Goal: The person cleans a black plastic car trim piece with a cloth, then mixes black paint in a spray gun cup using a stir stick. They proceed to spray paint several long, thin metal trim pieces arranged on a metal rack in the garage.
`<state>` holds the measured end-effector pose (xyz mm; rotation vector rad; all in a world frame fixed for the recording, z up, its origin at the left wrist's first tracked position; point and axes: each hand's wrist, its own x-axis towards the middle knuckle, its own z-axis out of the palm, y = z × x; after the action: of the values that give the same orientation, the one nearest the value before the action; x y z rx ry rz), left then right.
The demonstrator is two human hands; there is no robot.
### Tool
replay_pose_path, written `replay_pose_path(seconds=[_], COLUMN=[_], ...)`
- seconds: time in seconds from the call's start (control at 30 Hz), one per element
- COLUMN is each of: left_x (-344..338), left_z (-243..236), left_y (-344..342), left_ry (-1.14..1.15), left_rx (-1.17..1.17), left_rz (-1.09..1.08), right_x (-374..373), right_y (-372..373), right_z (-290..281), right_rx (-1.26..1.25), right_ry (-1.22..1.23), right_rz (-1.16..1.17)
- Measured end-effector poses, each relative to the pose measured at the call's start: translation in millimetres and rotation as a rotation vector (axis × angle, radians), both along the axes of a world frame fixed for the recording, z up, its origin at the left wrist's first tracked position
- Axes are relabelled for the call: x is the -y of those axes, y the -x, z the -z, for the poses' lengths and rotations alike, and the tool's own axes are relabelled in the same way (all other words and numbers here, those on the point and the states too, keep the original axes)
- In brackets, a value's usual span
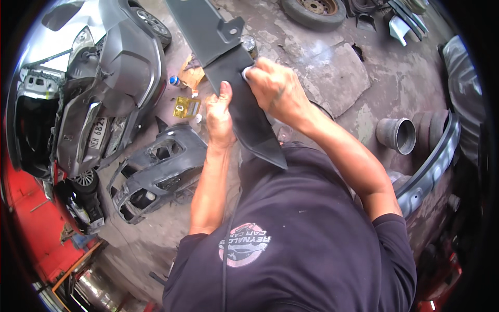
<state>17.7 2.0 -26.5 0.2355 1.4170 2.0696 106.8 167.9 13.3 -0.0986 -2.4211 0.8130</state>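
Head view, the only one here. Looks like mid-sanding or wiping on a long dark plastic panel (244, 99), some kind of car trim piece, held up in front of the chest. Left hand (218, 117) wrapped around the panel's left edge, thumb up, steadying it. Right hand (275, 88) clenched over a small pale pad or cloth (245, 73), barely peeking out by the knuckles, pressed flat on the panel face just right of the left hand. Can't tell whether it's sandpaper or rag.

Guessing the next move needs a firm left grip while the right keeps pressure along the surface, toward the tapered lower end near the shirt.

Count on the floor: one grey bumper (156, 177) below-left of the left hand, one grey car (88, 99) further left, one yellow container (186, 107) just beside the left hand, one tyre (314, 10) up past the right hand, one grey pipe piece (397, 135) off to the right, one long curved trim (431, 171) below that.
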Motion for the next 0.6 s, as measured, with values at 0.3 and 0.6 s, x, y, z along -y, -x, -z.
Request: replay_pose_path(seconds=[0.3, 0.6], left_x=[-3, 0], left_z=[-27, -15], left_y=[45, 49], left_ry=[-0.334, -0.306], left_rx=[0.132, 0.010], left_rz=[0.082, -0.114], right_x=[6, 17], right_y=[-44, -54], right_z=[17, 1], right_rx=[0.042, 0.013], right_ry=[0.337, 0.438], right_rz=[-0.275, -0.147])
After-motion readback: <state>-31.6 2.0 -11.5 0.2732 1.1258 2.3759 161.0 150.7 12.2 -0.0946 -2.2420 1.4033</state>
